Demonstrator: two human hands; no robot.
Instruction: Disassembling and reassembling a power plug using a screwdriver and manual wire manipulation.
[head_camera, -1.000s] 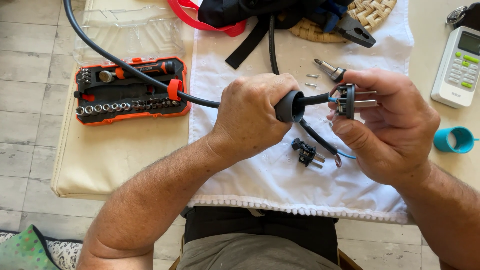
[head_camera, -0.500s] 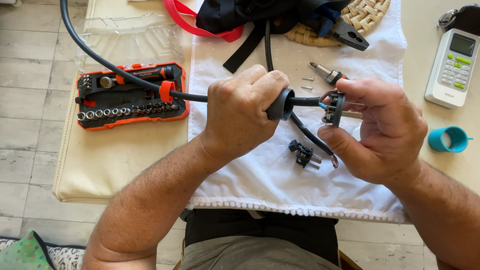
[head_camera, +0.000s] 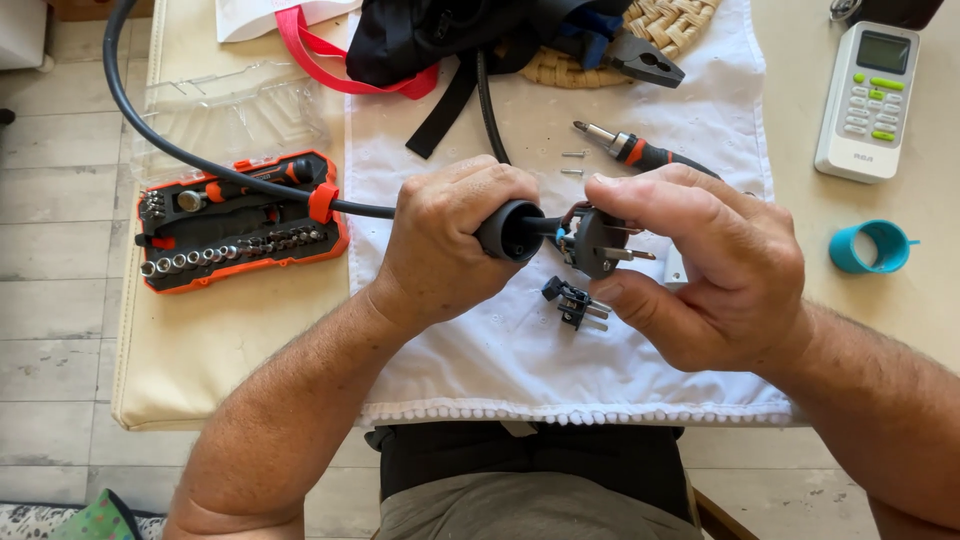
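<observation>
Head view. An orange-and-black bit set case (head_camera: 240, 222) is lying at the left, a white remote (head_camera: 866, 98) at the upper right, a teal ring (head_camera: 868, 247) below it. At centre, the left hand (head_camera: 455, 240) is gripping the black cable sleeve (head_camera: 508, 230), fingers curled around it; the right hand (head_camera: 715, 265) is pinching the plug insert (head_camera: 592, 240) between thumb and fingers above the white cloth (head_camera: 500, 350).

The round black plug shell (head_camera: 508, 230) looked like matt rubber, and the black cable (head_camera: 200, 165) had a smooth, faintly glossy sheath. The dark plastic plug insert (head_camera: 592, 240) carried bright metal pins. The white cloth (head_camera: 650, 350) was woven, its hem tufted. The clear plastic lid (head_camera: 225, 115) shone.
</observation>
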